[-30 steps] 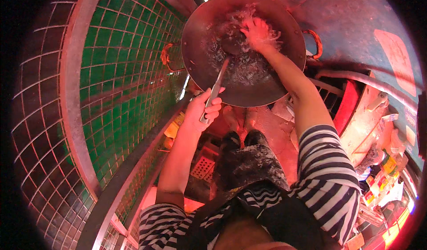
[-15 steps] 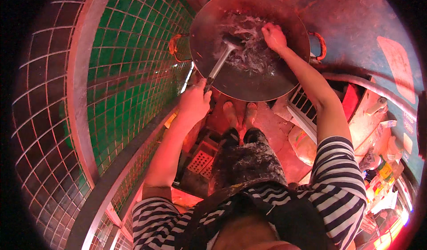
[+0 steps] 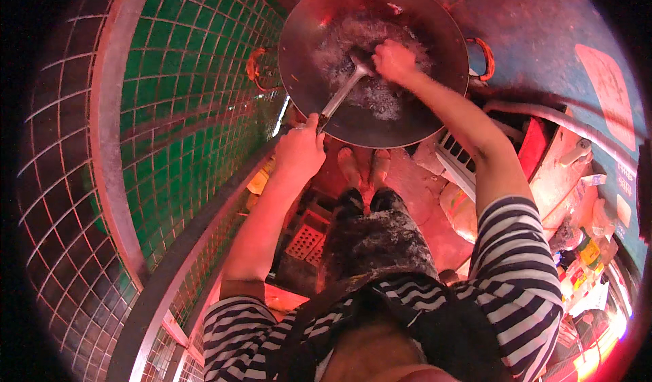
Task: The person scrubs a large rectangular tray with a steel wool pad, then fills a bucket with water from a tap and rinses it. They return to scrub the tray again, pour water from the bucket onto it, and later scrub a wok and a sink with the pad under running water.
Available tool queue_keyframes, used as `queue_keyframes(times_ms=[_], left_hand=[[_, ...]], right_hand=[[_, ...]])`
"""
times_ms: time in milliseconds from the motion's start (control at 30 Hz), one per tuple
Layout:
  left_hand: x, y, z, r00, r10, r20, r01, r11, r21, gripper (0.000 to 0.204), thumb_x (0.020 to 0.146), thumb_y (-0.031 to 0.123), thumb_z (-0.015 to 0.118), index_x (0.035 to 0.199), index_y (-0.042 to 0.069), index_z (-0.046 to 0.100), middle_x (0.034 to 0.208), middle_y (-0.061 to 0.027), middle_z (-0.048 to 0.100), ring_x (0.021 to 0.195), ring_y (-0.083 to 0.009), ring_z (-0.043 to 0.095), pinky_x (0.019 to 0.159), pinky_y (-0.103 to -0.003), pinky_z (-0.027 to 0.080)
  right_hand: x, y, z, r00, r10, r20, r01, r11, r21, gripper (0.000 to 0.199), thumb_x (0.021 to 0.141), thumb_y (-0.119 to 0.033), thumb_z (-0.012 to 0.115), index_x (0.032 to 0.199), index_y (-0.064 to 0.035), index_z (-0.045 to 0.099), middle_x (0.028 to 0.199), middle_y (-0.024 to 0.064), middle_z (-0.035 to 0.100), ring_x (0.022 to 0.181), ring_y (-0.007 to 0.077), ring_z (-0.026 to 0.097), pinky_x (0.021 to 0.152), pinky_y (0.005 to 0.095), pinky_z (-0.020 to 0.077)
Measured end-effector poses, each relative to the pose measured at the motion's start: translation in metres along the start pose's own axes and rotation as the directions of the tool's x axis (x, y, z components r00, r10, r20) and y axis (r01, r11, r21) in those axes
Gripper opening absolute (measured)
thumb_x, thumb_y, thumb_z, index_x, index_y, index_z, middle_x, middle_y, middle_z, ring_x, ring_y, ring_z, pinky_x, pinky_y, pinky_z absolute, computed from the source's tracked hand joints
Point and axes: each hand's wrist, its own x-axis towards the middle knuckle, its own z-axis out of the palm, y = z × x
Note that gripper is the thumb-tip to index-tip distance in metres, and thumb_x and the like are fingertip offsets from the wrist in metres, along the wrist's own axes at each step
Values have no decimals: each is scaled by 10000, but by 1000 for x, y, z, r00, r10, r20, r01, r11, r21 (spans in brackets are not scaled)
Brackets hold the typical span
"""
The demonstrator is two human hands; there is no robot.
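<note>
A large round metal wok (image 3: 305, 56) with two orange handles stands in front of me, holding foamy water. My left hand (image 3: 299, 150) grips the long handle of a metal spatula (image 3: 343, 93) whose blade lies inside the wok. My right hand (image 3: 392, 61) is down in the wok, closed over something in the foam right beside the spatula blade; what it holds is hidden. Striped sleeves cover both my upper arms.
A green tiled wall (image 3: 176, 110) with a grey ledge (image 3: 109, 137) runs along my left. My feet (image 3: 363, 171) stand below the wok on a reddish floor. A slatted crate (image 3: 304, 241) lies near my legs. Bottles and clutter (image 3: 584, 253) sit at the right.
The view has shifted so the wok sits higher and nearer centre. My right hand moved across the wok's foam, and the spatula shifted with my left hand.
</note>
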Motion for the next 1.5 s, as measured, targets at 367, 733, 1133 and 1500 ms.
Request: queue_keyframes(times_ms=[367,733,1133,1500], left_hand=[[0,-10,25,992,60,-110,-49,994,97,453,822,240,517,1238,90,425,722,-197,590,680,-363,583,608,-461,460],[-50,-34,11,985,-81,-154,27,946,-323,237,847,195,515,1028,47,480,660,-165,539,621,-312,562,545,-388,427],[56,-78,2,589,67,-805,-233,968,-90,187,829,126,535,882,-45,483,904,-223,484,837,-353,483,707,-412,393],[124,-81,-12,657,-296,-693,227,955,-193,286,867,318,448,975,57,492,685,-215,600,656,-405,588,582,-498,452]], right_hand=[[42,34,26,991,100,-85,-83,980,181,343,823,-407,446,879,-107,601,935,167,550,902,357,517,771,441,424],[33,56,21,916,-91,-390,25,985,-170,293,769,-407,563,924,-158,566,1028,123,498,1030,306,426,853,420,340],[-6,-173,83,915,379,-139,-117,578,808,304,821,-277,560,914,2,484,883,183,519,876,303,497,778,375,395],[0,-30,32,904,-385,185,376,923,85,288,651,-246,635,886,-96,563,876,155,520,902,334,487,754,436,405]])
